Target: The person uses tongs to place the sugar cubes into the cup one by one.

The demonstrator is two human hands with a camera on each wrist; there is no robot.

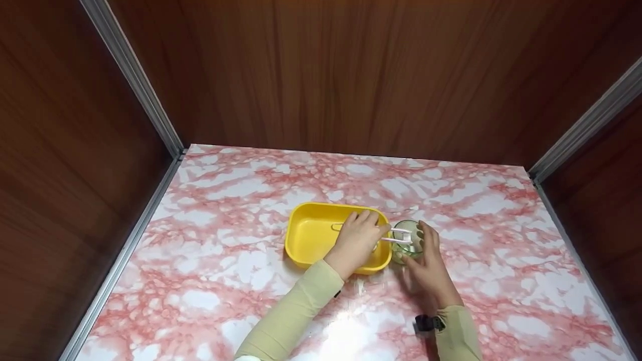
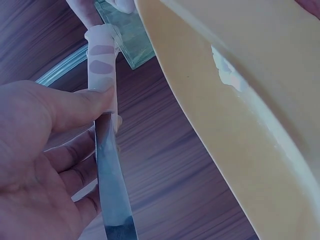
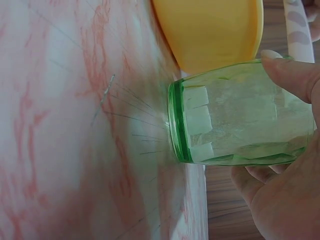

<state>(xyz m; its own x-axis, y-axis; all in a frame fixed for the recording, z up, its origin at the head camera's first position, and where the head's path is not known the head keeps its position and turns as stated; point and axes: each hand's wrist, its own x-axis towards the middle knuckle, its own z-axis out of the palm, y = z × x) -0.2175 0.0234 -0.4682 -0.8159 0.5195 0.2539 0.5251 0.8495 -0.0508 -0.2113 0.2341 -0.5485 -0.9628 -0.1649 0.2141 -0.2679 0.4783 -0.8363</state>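
My left hand [image 1: 355, 240] pinches a pair of metal tongs [image 2: 114, 175] with white, spotted plastic ends, thumb pressed along one arm. It reaches over the right part of a yellow plastic tub [image 1: 310, 240]. The tong tips point right, over the mouth of a green see-through glass [image 3: 240, 117], with a small white piece [image 1: 407, 237] at them. My right hand [image 1: 432, 268] holds the glass, thumb on the near side and fingers round the far side. Several white cubes [image 3: 199, 117] lie at the bottom of the glass, which stands beside the tub.
The table [image 1: 225, 311] has a red and white marbled top. Brown wood-grain panels [image 1: 326, 75] with metal edge strips [image 1: 140, 80] enclose it at the back and both sides. A white patch [image 2: 227, 72] shows on the tub in the left wrist view.
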